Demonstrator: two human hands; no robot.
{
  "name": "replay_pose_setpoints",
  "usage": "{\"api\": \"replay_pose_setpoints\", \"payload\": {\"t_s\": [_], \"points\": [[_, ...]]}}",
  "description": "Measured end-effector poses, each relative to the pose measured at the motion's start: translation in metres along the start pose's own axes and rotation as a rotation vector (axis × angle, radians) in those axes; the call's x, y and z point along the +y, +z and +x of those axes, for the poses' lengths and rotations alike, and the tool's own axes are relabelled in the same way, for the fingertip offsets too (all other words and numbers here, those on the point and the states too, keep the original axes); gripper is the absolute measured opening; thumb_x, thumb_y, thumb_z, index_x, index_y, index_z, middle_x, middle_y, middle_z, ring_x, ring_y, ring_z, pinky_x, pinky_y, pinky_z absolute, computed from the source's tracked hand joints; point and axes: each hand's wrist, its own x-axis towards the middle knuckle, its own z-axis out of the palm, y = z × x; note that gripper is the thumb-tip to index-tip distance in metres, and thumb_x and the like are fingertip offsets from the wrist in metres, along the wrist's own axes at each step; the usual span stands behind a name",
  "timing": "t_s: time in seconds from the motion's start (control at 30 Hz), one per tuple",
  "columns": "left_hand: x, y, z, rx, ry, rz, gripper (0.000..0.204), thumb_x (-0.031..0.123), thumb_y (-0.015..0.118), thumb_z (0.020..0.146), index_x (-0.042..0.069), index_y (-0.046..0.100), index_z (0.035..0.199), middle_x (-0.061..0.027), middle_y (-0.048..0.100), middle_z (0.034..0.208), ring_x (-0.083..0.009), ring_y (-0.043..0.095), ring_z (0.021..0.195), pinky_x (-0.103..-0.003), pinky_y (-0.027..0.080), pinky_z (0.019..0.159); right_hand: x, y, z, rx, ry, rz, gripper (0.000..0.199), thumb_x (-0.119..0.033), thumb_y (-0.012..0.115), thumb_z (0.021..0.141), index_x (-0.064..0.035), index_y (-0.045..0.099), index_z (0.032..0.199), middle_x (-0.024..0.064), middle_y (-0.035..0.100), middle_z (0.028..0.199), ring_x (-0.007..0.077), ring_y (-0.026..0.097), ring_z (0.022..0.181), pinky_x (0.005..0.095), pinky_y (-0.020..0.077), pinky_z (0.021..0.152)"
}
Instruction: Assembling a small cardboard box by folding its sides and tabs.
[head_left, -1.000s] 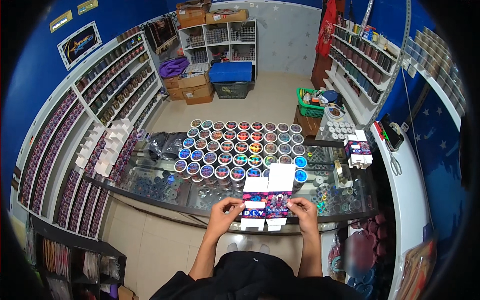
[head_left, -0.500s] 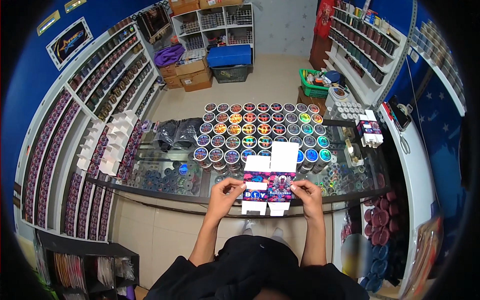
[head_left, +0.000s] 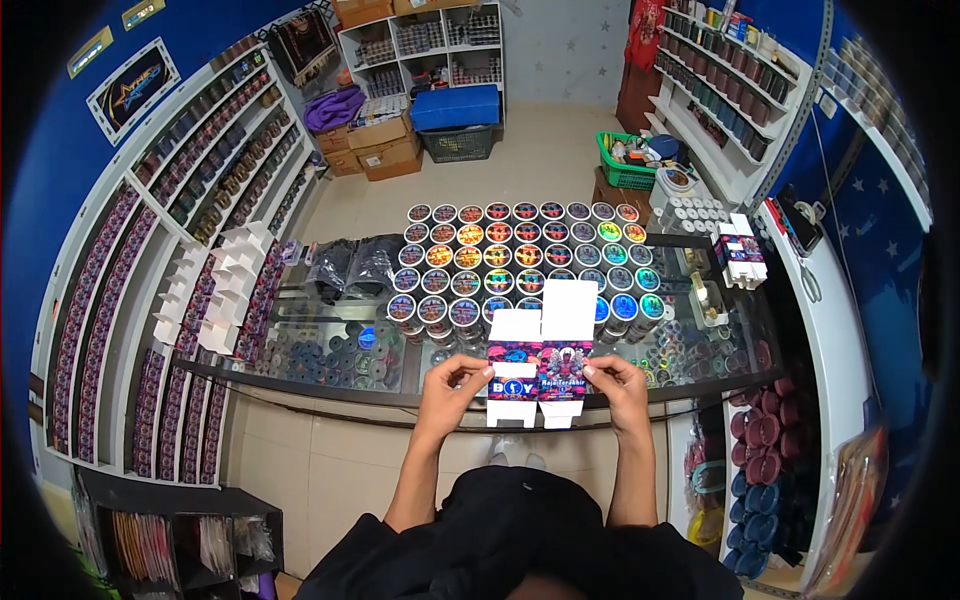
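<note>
A printed cardboard box (head_left: 564, 366), purple and pink with white flaps spread out above and below, is held upright over the front edge of the glass counter. My left hand (head_left: 452, 392) pinches its left side between thumb and fingers. On the opposite side my right hand (head_left: 618, 391) grips the other edge the same way. The tall white flap (head_left: 570, 306) covers part of the front rows of round spools (head_left: 498, 283), which stand on the counter with shiny labels upward.
Open printed boxes (head_left: 238, 290) stand at the counter's left end, beside dark plastic-wrapped packs (head_left: 350, 268). A small stack of folded boxes (head_left: 740, 252) lies at the right end. Discs fill the space beneath the counter's glass (head_left: 330, 290). A green basket (head_left: 627, 168) stands beyond.
Both hands keep their hold on the box, which has barely moved. My view has shifted slightly.
</note>
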Motion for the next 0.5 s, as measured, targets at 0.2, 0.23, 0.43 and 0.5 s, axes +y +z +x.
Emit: {"api": "replay_pose_setpoints", "payload": {"t_s": [0.2, 0.23, 0.43, 0.5], "points": [[0.001, 0.008, -0.002, 0.013, -0.003, 0.012, 0.014, 0.013, 0.075, 0.091, 0.000, 0.073, 0.098, 0.0042, 0.065, 0.081, -0.0013, 0.051, 0.073, -0.021, 0.040, 0.065, -0.001, -0.008, 0.002, -0.021, 0.008, -0.008, 0.014, -0.002, 0.074, 0.087, 0.0038, 0.072, 0.100, 0.0086, 0.073, 0.097, 0.0100, 0.066, 0.086, 0.0244, 0.0513, 0.081], [0.004, 0.011, -0.003, 0.016, -0.026, 0.005, 0.014, 0.013, 0.075, 0.091, 0.000, 0.073, 0.098, 0.0042, 0.065, 0.081, -0.0012, 0.051, 0.072, -0.021, 0.040, 0.065, -0.002, -0.010, 0.002, -0.026, 0.004, 0.008, 0.014, -0.002, 0.074, 0.087, 0.0039, 0.072, 0.100, 0.0086, 0.073, 0.097, 0.0100, 0.066, 0.086, 0.0244, 0.0513, 0.081], [0.003, 0.021, -0.004, 0.031, -0.012, 0.013, 0.014, 0.012, 0.075, 0.091, 0.000, 0.072, 0.098, 0.0038, 0.066, 0.082, -0.0013, 0.051, 0.072, -0.021, 0.040, 0.064, 0.002, -0.021, 0.004, -0.039, 0.005, 0.033, 0.014, -0.002, 0.075, 0.088, 0.0041, 0.072, 0.100, 0.0087, 0.073, 0.096, 0.0101, 0.066, 0.087, 0.0242, 0.0513, 0.082], [0.002, 0.024, -0.007, 0.042, -0.016, 0.023, 0.014, 0.011, 0.075, 0.091, 0.000, 0.072, 0.099, 0.0033, 0.066, 0.082, -0.0015, 0.052, 0.073, -0.021, 0.041, 0.065, 0.003, -0.023, 0.004, -0.048, 0.012, 0.040, 0.014, -0.002, 0.074, 0.088, 0.0040, 0.072, 0.100, 0.0087, 0.073, 0.096, 0.0101, 0.066, 0.087, 0.0242, 0.0513, 0.082]]}}
